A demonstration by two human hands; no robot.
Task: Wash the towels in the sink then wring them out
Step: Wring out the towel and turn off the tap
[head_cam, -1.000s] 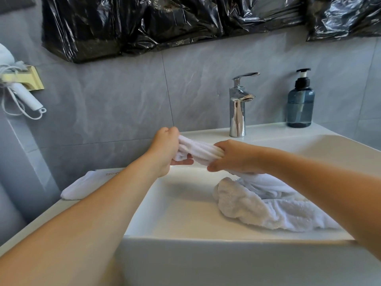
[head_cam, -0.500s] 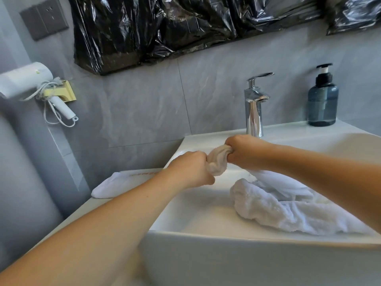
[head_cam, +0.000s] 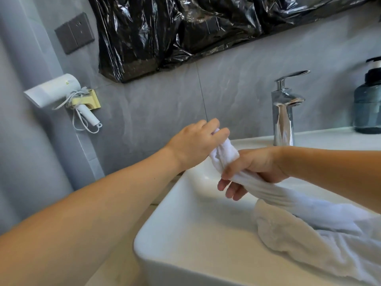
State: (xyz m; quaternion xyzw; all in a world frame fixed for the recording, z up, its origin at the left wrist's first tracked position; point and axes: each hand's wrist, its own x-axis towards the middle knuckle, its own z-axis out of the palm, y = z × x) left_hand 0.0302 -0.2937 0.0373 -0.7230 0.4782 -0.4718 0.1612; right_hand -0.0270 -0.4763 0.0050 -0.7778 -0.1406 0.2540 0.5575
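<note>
A white towel (head_cam: 268,193) is twisted into a rope above the left part of the white sink (head_cam: 175,234). My left hand (head_cam: 195,143) grips its upper end above the sink's back left corner. Just to the right and lower, my right hand (head_cam: 253,168) is curled round the twisted part, with some fingers loosened underneath. The rest of the towel trails down to the right into the basin. A second white towel (head_cam: 299,242) lies bunched in the basin under it.
A chrome faucet (head_cam: 283,114) stands on the sink's back ledge, with a blue soap dispenser (head_cam: 369,100) to its right. A white hair dryer (head_cam: 55,91) hangs on the left wall. Black plastic sheeting (head_cam: 185,27) covers the wall above.
The view has swung right and closer. My left hand has risen above my right, and the twisted stretch of towel between them now runs slanting. My right hand's lower fingers have loosened.
</note>
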